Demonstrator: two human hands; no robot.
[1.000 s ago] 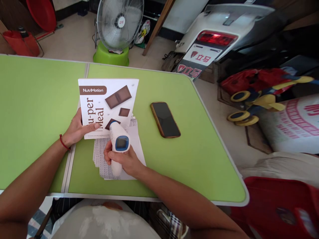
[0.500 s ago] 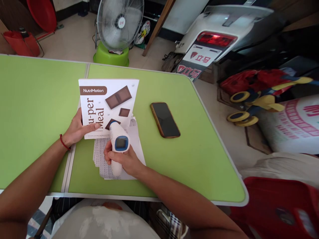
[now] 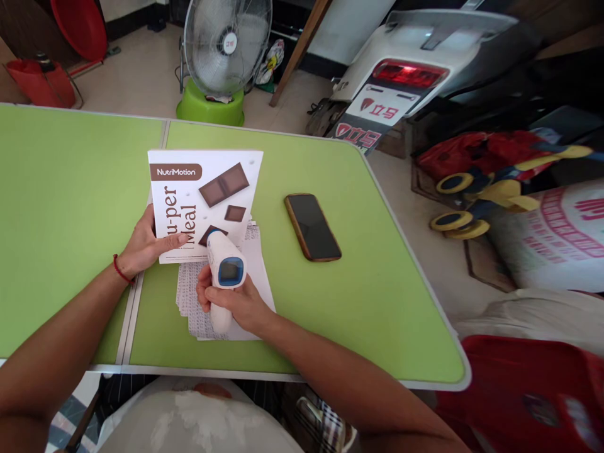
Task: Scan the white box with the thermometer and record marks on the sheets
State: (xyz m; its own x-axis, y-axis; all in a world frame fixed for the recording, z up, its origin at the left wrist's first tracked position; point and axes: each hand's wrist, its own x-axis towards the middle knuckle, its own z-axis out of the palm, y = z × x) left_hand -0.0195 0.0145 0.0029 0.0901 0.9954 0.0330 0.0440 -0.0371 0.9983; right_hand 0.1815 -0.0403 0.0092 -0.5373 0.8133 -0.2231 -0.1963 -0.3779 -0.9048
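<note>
My left hand grips the lower left edge of a white box printed "NutriMotion", its thumb across the front and the other fingers hidden behind. My right hand is wrapped round the handle of a white infrared thermometer with a blue-rimmed screen. The thermometer's front end overlaps the lower part of the box; whether they touch I cannot tell. Below both lie handwritten paper sheets, stacked unevenly on the green table. A smartphone in a brown case rests to the right.
Past the table's far edge a fan stands on a green stool. A white scooter is parked at the back right. A red chair and a printed sack are on the right. Folding seams cross the table.
</note>
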